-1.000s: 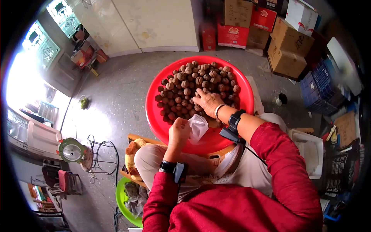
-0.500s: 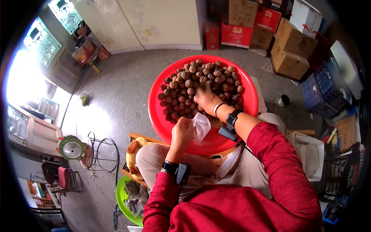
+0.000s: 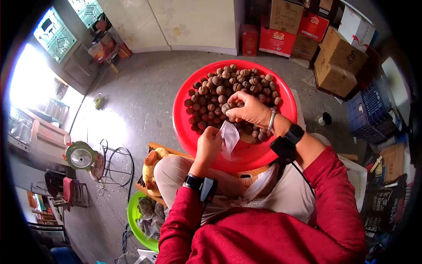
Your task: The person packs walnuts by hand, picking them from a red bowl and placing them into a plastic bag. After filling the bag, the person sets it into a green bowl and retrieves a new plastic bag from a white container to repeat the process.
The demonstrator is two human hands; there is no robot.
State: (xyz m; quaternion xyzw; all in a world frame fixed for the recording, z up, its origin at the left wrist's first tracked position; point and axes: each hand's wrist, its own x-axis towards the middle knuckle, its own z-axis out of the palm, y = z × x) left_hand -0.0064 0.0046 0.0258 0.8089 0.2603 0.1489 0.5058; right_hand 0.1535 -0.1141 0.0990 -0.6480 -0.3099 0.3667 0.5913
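A wide red basin (image 3: 182, 123) holds a heap of brown walnuts (image 3: 209, 103). Over its near side my left hand (image 3: 209, 145) is closed on the edge of a small clear plastic bag (image 3: 229, 136), which hangs down to the right of the fingers. My right hand (image 3: 252, 110) is above the heap, thumb and fingers curled around a walnut (image 3: 226, 108); others may be hidden behind the fingers. That hand is just above and to the right of the bag, apart from it.
A green basin (image 3: 132, 215) with bagged walnuts stands by my left leg, near a plush toy (image 3: 151, 171). Cardboard boxes (image 3: 338, 66) and a blue crate (image 3: 369, 114) are stacked on the right. On the left are a round fan-like device (image 3: 81, 161) and a black cable (image 3: 132, 176).
My right hand has come up out of the heap, turned, and now grips a walnut. My left hand keeps the bag in about the same place. The view has shifted slightly.
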